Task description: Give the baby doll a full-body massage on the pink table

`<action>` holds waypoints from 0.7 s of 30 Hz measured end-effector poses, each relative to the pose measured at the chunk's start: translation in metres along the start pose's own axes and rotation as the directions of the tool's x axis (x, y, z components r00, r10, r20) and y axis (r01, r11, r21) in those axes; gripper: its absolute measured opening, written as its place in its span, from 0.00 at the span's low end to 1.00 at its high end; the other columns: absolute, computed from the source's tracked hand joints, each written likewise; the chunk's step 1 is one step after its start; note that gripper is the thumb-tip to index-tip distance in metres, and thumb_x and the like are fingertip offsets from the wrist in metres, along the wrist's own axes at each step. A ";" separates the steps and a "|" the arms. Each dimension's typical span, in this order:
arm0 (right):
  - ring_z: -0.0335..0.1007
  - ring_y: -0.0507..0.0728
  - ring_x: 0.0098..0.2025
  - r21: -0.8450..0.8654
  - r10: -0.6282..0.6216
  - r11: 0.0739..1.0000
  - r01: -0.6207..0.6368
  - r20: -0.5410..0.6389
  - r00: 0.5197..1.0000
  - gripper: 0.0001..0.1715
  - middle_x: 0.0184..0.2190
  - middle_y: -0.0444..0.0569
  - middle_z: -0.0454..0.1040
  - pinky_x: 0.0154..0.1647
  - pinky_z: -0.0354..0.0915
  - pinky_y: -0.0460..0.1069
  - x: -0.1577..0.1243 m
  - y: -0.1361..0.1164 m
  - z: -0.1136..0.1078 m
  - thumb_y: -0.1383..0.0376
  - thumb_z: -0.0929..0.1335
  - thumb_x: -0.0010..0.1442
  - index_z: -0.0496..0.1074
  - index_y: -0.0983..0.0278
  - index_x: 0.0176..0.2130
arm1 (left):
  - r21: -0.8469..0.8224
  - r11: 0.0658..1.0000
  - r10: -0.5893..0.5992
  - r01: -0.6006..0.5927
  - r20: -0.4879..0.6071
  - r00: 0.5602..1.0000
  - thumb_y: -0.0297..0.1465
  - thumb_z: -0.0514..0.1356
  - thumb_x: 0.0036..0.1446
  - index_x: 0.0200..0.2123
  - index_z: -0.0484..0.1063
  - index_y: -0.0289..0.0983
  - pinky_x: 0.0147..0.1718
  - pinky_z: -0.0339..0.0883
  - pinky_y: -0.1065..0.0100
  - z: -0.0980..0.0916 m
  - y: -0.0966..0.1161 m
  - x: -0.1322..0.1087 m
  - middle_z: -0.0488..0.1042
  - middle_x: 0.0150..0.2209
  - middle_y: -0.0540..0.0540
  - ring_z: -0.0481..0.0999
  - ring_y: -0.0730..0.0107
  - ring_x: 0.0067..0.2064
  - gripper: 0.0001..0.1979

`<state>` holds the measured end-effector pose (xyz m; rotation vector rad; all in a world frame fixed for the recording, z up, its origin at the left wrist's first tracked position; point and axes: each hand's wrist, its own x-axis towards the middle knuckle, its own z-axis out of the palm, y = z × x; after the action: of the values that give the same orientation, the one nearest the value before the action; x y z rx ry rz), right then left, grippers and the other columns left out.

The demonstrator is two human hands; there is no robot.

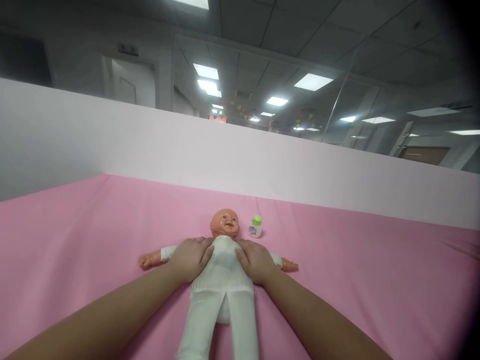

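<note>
A baby doll [227, 267] with a white cloth body lies on its back, its head toward the far side and its arms spread out. My left hand [192, 257] rests on the doll's shoulder and upper arm on the left, fingers laid flat and thumb apart on the chest. On the opposite shoulder lies my right hand [257, 259], also flat with the thumb on the chest. Both sets of fingertips point toward the doll's head. A small white bottle [255, 228] with a green cap stands just right of the head. The doll's feet are outside the view.
Pink sheeting [93, 240] covers the surface under the doll, with some creases. A white partition [240, 157] runs along the far edge. Behind it are glass panels, a doorway [133, 82] and lit ceiling panels.
</note>
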<state>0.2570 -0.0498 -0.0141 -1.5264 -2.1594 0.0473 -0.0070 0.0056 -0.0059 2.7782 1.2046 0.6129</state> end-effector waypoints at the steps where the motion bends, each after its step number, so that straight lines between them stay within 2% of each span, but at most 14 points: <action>1: 0.74 0.62 0.54 -0.035 0.016 0.999 -0.015 0.010 1.000 0.29 0.54 0.52 0.78 0.56 0.65 0.56 -0.002 0.001 0.000 0.49 0.54 0.76 0.70 0.58 0.62 | 0.048 0.999 0.006 -0.006 0.002 1.000 0.43 0.39 0.75 0.58 0.74 0.39 0.53 0.65 0.51 0.000 -0.001 -0.003 0.81 0.50 0.38 0.79 0.51 0.52 0.28; 4: 0.73 0.63 0.54 -0.119 0.030 0.993 -0.026 0.032 0.999 0.31 0.52 0.53 0.78 0.57 0.63 0.58 -0.012 0.008 -0.003 0.47 0.53 0.76 0.70 0.59 0.61 | 0.176 0.984 -0.011 0.012 -0.005 1.000 0.42 0.39 0.75 0.54 0.75 0.37 0.55 0.61 0.47 -0.004 -0.008 -0.013 0.81 0.47 0.35 0.79 0.47 0.50 0.28; 9: 0.72 0.63 0.55 -0.225 0.005 0.974 0.013 0.082 0.997 0.35 0.51 0.56 0.78 0.61 0.61 0.59 -0.027 0.029 -0.013 0.44 0.53 0.74 0.72 0.62 0.58 | 0.256 0.966 -0.048 0.036 0.040 0.998 0.46 0.43 0.72 0.49 0.77 0.40 0.53 0.58 0.44 -0.023 -0.028 -0.031 0.80 0.41 0.35 0.79 0.45 0.46 0.26; 11: 0.73 0.64 0.54 -0.304 0.059 0.952 -0.037 0.064 0.996 0.36 0.49 0.57 0.78 0.63 0.58 0.62 -0.031 0.039 -0.017 0.43 0.53 0.74 0.72 0.63 0.57 | 0.271 0.957 -0.121 0.105 0.044 0.992 0.51 0.44 0.70 0.50 0.77 0.41 0.53 0.57 0.42 -0.031 -0.040 -0.036 0.80 0.42 0.35 0.78 0.43 0.45 0.28; 14: 0.74 0.65 0.51 -0.364 0.224 0.909 -0.202 0.017 0.975 0.35 0.47 0.59 0.79 0.61 0.58 0.64 -0.032 0.053 -0.025 0.44 0.53 0.74 0.75 0.63 0.53 | 0.228 0.949 -0.236 0.219 0.050 0.970 0.58 0.48 0.64 0.51 0.78 0.43 0.54 0.58 0.43 -0.041 -0.057 -0.039 0.80 0.44 0.35 0.78 0.42 0.46 0.31; 18: 0.76 0.64 0.48 -0.193 0.445 0.883 -0.429 0.051 0.894 0.36 0.48 0.60 0.79 0.53 0.65 0.58 -0.032 0.072 -0.040 0.44 0.52 0.74 0.76 0.63 0.52 | 0.157 0.942 -0.314 0.296 0.105 0.944 0.63 0.54 0.57 0.53 0.78 0.46 0.48 0.63 0.51 -0.050 -0.078 -0.035 0.80 0.47 0.36 0.78 0.42 0.49 0.34; 21: 0.73 0.65 0.58 0.017 0.439 0.894 -0.447 0.159 0.884 0.36 0.59 0.58 0.75 0.58 0.65 0.57 -0.038 0.088 -0.054 0.41 0.58 0.70 0.75 0.61 0.58 | 0.088 0.903 -0.426 0.420 0.060 0.903 0.65 0.58 0.52 0.55 0.77 0.45 0.44 0.66 0.55 -0.051 -0.094 -0.034 0.78 0.53 0.35 0.78 0.41 0.51 0.38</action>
<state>0.3658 -0.0646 -0.0072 -2.0119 -1.8507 0.3832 -0.1125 0.0413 0.0102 2.4359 1.7693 0.4207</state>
